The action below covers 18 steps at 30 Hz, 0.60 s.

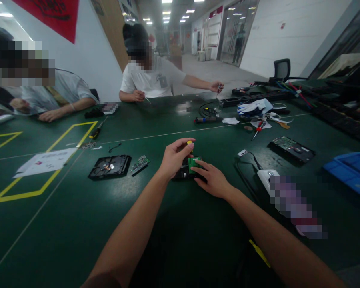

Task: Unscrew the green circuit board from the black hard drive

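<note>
Step in hand, as judged: driver work on a hard drive (180, 174) lying on the green surface (78, 224), directly ahead of the wearer. Green circuit board (194, 163) sits over part of it.

Left hand (176, 158): thumb and fingers pinched around the yellow top of an upright screwdriver (190, 143). Tip hidden; contact with a screw cannot be confirmed. Right hand (212, 179): fingers spread, fingertips on the board and drive, apparently steadying both.

Next move, by judgement, calls for keeping the driver vertical and the board from sliding while turning. Risk: slipping onto the board.

Surroundings: left, an opened hard drive (109, 167) with a loose circuit board (141, 165) just beside it; beyond, a black-and-yellow screwdriver (96, 131). Right, a black cable (243, 176) running to a white device (268, 175), another hard drive (292, 150), blue tray (354, 172). Nothing seems to block the driver; the cable lies near the right forearm, a possible snag.
</note>
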{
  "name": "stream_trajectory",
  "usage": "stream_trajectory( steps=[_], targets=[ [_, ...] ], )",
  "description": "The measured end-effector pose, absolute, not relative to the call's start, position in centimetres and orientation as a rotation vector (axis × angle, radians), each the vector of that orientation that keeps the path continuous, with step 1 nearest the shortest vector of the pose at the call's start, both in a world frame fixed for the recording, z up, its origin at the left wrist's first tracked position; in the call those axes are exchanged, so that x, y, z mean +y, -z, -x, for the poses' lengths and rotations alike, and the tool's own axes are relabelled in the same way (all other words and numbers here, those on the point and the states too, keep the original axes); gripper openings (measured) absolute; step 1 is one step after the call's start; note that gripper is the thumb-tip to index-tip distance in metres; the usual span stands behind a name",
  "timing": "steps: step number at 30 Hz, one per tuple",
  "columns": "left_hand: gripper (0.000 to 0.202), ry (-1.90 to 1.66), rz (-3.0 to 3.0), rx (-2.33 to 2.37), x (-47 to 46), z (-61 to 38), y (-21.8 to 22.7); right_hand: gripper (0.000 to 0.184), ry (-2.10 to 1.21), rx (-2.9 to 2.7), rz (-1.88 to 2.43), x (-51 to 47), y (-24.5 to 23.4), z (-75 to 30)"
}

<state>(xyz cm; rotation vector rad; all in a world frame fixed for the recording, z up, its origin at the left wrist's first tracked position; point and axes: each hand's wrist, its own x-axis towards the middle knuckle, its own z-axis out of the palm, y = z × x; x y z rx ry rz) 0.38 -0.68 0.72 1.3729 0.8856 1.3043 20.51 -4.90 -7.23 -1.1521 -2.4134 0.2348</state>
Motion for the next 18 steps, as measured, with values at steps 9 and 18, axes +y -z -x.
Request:
stream_trajectory(
  steps=[9, 18],
  targets=[
    [0.030, -1.292, -1.289, 0.821, -0.68, -0.42, -0.67, 0.044, -0.232, -2.420, 1.155, -4.89, 7.09, -20.45],
    [0.030, -1.307, -1.250, 0.845, -0.70, -0.51, -0.88, 0.044, -0.243, -2.435, 1.168, -4.88, 7.07, -20.46]
  ],
)
